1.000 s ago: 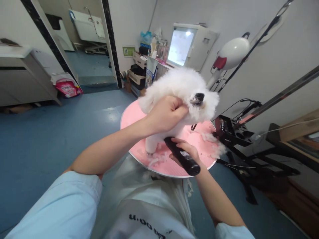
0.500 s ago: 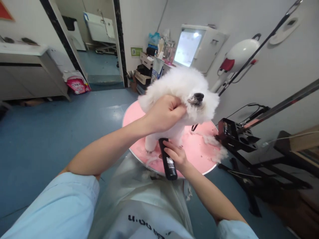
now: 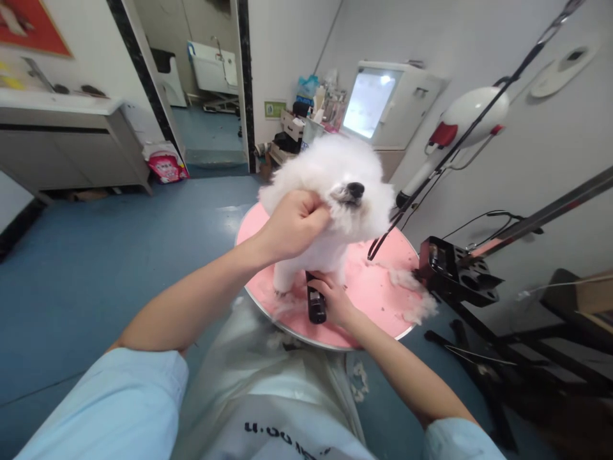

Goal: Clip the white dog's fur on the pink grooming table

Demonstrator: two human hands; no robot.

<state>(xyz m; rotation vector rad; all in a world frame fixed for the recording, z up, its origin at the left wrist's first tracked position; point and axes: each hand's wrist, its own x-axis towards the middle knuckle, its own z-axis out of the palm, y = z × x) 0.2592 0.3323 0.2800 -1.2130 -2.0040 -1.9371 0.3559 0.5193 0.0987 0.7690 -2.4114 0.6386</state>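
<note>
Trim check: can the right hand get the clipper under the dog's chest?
Likely yes: the left hand holds the dog by the chin; the right hand has the clipper at its front legs.

The room was evenly bright under soft indoor light. A glowing white rectangular panel (image 3: 368, 102) on the far cabinet was blown out. Shadows stayed faint. Wide-angle distortion bent the walls and doorframe toward the edges, and the fluffy white dog's fur (image 3: 316, 166) lost detail to overexposure.
</note>
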